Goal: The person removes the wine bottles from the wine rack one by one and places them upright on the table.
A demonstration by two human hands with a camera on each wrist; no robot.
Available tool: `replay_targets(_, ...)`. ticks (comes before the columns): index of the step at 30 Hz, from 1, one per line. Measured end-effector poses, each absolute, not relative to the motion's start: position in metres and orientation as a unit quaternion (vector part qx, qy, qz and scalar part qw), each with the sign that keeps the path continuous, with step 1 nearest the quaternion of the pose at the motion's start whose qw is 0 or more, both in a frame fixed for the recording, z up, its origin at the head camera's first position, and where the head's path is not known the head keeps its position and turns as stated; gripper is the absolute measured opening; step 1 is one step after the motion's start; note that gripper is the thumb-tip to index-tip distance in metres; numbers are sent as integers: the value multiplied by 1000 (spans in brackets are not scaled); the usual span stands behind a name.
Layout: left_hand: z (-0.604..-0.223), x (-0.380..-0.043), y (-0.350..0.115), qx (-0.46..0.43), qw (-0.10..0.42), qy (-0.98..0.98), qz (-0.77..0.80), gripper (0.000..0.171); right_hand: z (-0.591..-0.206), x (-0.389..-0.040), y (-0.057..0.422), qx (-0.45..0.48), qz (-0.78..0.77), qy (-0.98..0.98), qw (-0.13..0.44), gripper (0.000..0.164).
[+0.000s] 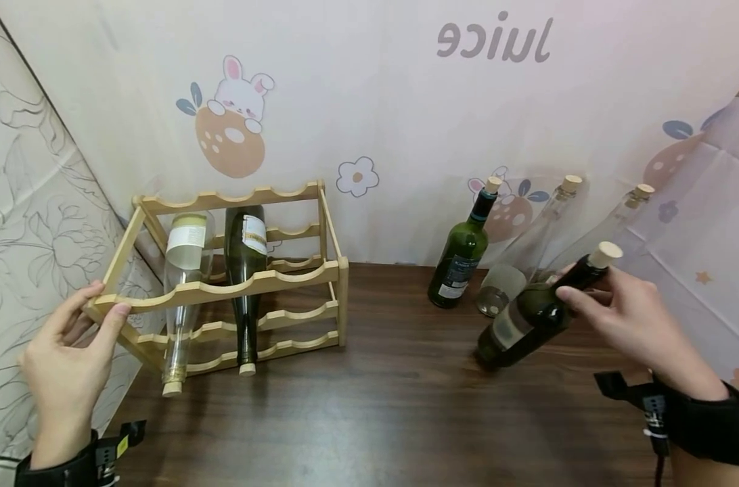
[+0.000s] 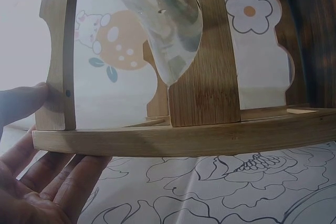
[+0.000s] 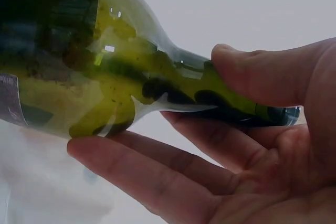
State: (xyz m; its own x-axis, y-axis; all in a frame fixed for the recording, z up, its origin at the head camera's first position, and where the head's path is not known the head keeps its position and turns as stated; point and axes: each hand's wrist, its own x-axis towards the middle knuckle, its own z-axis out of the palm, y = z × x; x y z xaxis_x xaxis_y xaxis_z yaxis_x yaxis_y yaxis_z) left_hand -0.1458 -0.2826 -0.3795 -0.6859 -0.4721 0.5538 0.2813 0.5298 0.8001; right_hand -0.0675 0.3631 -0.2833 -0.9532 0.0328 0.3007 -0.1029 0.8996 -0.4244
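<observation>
At the left, my left hand (image 1: pixel 70 355) grips the front left corner of a wooden wine rack (image 1: pixel 343 304), thumb on the top rail and fingers around its outer side. Two corked bottles lie in the rack, necks toward me: a clear glass bottle (image 1: pixel 187 237) with a white label and a dark green wine bottle (image 1: pixel 245 260). On the right, my right hand (image 1: pixel 640 325) holds another dark green wine bottle (image 1: pixel 524 325) by the neck, thumb on one side and fingers beneath. This bottle leans, cork up and to the right; whether its base touches the table cannot be told.
Behind the held bottle stand a green bottle (image 1: pixel 463 257) with a dark label and two clear corked bottles, one nearer (image 1: pixel 530 237) and one farther right (image 1: pixel 603 226). A printed cloth (image 1: pixel 394 122) rises behind the brown wooden table (image 1: pixel 369 406).
</observation>
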Motion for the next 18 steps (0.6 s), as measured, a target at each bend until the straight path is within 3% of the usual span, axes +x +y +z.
replay_targets(3,-379,-146,-284,64,388,-786,-477,43,-289,-66,383,-20,200,-966,161,28)
replay_targets(9,-378,-146,-283,67,388,-789,-471,43,-295,-64,416,-123,156,-972,125,53)
replay_targets(18,-378,-146,-283,62,395,-789,-468,43,-300,-64,451,-187,144,-963,129,52)
